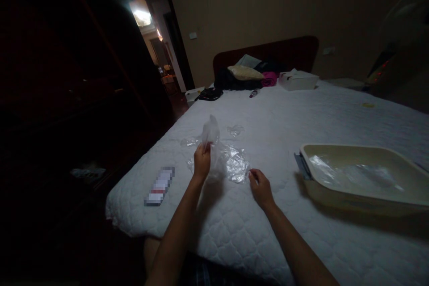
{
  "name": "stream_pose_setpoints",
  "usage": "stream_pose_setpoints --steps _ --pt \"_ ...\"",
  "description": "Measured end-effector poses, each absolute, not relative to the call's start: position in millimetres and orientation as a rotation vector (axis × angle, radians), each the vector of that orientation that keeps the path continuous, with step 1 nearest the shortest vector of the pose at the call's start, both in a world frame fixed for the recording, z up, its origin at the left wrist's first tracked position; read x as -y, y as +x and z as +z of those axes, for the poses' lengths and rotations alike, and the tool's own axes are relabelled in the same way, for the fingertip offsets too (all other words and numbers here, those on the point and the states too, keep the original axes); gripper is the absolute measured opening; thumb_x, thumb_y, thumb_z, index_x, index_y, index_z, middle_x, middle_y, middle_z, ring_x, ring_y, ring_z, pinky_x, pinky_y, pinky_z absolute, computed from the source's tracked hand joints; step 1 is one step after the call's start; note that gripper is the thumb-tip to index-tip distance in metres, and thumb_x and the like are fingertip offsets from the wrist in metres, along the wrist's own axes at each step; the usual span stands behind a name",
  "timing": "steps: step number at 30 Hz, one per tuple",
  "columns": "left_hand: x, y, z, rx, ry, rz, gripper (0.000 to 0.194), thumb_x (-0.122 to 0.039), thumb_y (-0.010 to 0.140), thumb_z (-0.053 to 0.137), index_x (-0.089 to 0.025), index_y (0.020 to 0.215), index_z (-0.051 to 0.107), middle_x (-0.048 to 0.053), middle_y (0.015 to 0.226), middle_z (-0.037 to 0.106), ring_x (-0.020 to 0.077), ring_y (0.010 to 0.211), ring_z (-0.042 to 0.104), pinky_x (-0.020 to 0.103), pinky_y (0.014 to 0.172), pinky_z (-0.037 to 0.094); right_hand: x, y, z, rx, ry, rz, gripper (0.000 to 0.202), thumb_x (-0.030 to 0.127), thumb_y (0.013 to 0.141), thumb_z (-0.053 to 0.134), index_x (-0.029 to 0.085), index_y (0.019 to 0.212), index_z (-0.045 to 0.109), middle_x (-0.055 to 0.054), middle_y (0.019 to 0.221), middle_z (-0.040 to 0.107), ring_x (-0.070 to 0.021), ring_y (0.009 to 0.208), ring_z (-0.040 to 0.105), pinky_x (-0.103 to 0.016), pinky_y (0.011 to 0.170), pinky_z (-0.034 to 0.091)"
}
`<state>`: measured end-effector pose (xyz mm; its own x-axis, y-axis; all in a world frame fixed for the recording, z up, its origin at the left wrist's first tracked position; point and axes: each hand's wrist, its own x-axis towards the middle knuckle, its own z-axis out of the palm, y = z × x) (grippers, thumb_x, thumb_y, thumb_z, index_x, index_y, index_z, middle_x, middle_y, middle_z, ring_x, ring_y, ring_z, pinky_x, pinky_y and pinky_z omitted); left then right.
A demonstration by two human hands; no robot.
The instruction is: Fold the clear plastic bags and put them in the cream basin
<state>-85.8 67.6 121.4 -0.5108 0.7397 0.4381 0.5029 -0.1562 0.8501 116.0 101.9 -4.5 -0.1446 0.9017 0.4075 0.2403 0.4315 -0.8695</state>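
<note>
My left hand is closed on a clear plastic bag, whose top sticks up above the fingers while the rest hangs over the bed. Close to its right, my right hand has its thumb and fingertips pinched together at the edge of a crinkled clear plastic bag. Whether the two pieces of plastic are one cannot be told. Another small piece of clear plastic lies flat just beyond them.
A white quilted bed fills the middle. On it stand a cream plastic bin holding clear plastic at right, a blurred-out flat object at left, and a white box beside piled bedding and clothes near the headboard.
</note>
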Motion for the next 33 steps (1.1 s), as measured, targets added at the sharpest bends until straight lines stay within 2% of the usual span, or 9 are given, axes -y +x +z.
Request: stream_pose_setpoints --steps 4,7,10,12,19,23,26,29,33 --pt "-37.9 -46.2 87.9 -1.150 0.830 1.589 0.031 -0.045 0.076 0.052 -0.014 0.084 0.057 0.006 0.076 0.063 0.0174 0.067 0.061 0.032 0.067 0.048 -101.1 120.7 -1.4 1.561 -0.977 0.963 0.036 0.050 0.080 0.046 0.016 0.082 0.058 -0.008 0.082 0.063 -0.0215 0.080 0.058 -0.036 0.076 0.045" --pt "-18.7 -20.0 47.7 -1.008 0.467 1.406 0.025 -0.036 0.068 0.065 -0.015 0.077 0.055 0.003 0.068 0.061 0.0139 0.056 0.058 0.025 0.053 0.045 -97.5 132.3 -0.3 1.366 -0.897 1.252 0.037 0.053 0.078 0.047 0.018 0.081 0.059 -0.007 0.082 0.064 -0.0231 0.080 0.061 -0.038 0.078 0.045" --pt "-6.9 -5.6 18.4 -0.973 0.427 1.407 0.024 -0.027 0.062 0.072 -0.015 0.072 0.054 0.001 0.066 0.059 0.0110 0.058 0.058 0.021 0.055 0.044 -90.8 148.4 1.6 1.162 -0.750 1.558 0.043 0.056 0.080 0.040 0.020 0.088 0.060 -0.008 0.090 0.065 -0.0235 0.087 0.062 -0.041 0.080 0.046" --pt "-3.5 -2.6 10.3 -0.953 0.526 1.412 0.026 -0.029 0.062 0.073 -0.014 0.073 0.055 0.000 0.065 0.059 0.0107 0.057 0.057 0.021 0.055 0.044 -85.1 156.9 4.4 1.114 -0.690 1.688 0.047 0.057 0.082 0.033 0.021 0.097 0.060 -0.009 0.095 0.065 -0.0231 0.089 0.061 -0.042 0.077 0.047" --pt "-4.0 -8.5 8.9 -0.930 0.623 1.294 0.041 -0.026 0.051 0.080 -0.013 0.084 0.058 0.000 0.064 0.060 0.0084 0.050 0.053 0.018 0.047 0.038 -69.1 163.8 12.6 1.091 -0.674 1.791 0.047 0.049 0.079 0.048 0.025 0.119 0.048 -0.008 0.108 0.062 -0.0216 0.092 0.060 -0.039 0.076 0.048" --pt "-3.0 -10.7 11.5 -0.858 0.584 1.315 0.038 -0.023 0.051 0.078 -0.014 0.082 0.058 0.004 0.082 0.065 0.0144 0.066 0.062 0.023 0.060 0.046 -64.5 163.7 11.9 1.134 -0.757 1.856 0.044 0.043 0.071 0.063 0.021 0.108 0.054 -0.005 0.090 0.066 -0.0179 0.074 0.062 -0.031 0.066 0.049" --pt "-4.4 -13.3 16.1 -0.812 0.512 1.258 0.032 -0.036 0.064 0.068 -0.012 0.083 0.059 0.010 0.089 0.065 0.0207 0.078 0.063 0.029 0.068 0.049 -63.0 162.3 11.2 1.142 -0.759 1.894 0.033 0.038 0.064 0.069 0.018 0.089 0.060 -0.002 0.074 0.065 -0.0140 0.059 0.059 -0.026 0.056 0.046" --pt "-7.5 -16.7 17.2 -0.823 0.462 1.226 0.037 -0.043 0.071 0.060 -0.009 0.085 0.061 0.012 0.086 0.066 0.0209 0.076 0.063 0.030 0.068 0.050 -62.9 161.5 11.6 1.127 -0.761 1.884 0.027 0.037 0.063 0.071 0.017 0.076 0.059 -0.001 0.067 0.062 -0.0131 0.056 0.057 -0.024 0.054 0.044" --pt "-7.7 -20.4 11.2 -0.849 0.469 1.295 0.027 -0.032 0.068 0.063 -0.014 0.088 0.060 0.009 0.100 0.064 0.0138 0.066 0.061 0.023 0.055 0.048 -64.5 165.1 14.1 1.145 -0.823 1.804 0.025 0.042 0.067 0.064 0.019 0.077 0.058 0.000 0.062 0.059 -0.0138 0.054 0.055 -0.024 0.052 0.043"
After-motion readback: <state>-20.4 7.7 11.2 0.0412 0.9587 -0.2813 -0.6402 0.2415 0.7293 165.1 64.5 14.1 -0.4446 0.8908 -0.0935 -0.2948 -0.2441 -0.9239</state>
